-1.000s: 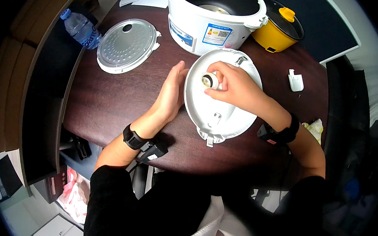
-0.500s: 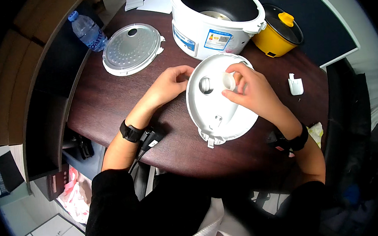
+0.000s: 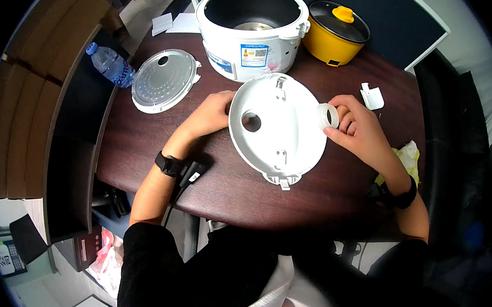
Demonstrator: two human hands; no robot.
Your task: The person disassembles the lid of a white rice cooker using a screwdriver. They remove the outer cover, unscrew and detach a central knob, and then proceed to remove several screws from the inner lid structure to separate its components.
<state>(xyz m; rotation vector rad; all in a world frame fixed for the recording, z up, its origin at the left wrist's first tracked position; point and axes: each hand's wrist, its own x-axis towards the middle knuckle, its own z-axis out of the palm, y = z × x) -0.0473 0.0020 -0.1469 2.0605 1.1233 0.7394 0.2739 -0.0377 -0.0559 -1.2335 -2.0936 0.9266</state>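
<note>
The white rice cooker lid shell (image 3: 284, 131), its hollow inside facing me, is at the middle of the dark wood table. My left hand (image 3: 216, 113) closes on its left rim, with the fingertips hidden behind it. A round hole goes through the shell near that side. At the right rim, my right hand (image 3: 361, 127) pinches a small white ribbed ring-shaped part (image 3: 328, 116) between thumb and fingers. Beyond the shell stands the white rice cooker body (image 3: 230, 55), lidless, its dark interior showing. A round grey inner lid plate (image 3: 164, 82) with a hole lies to its left.
A yellow pot (image 3: 335, 41) with a glass lid stands at the back right. Nearer on that side lie a small white plastic piece (image 3: 372, 97) and a yellow-green wrapper (image 3: 409, 159). A water bottle (image 3: 111, 65) is at the left edge; a black plug (image 3: 193, 171) lies by my left forearm.
My right hand has drawn the ring-shaped part away from the shell's middle to its right edge. The hole now shows without the part behind it. The view has shifted slightly.
</note>
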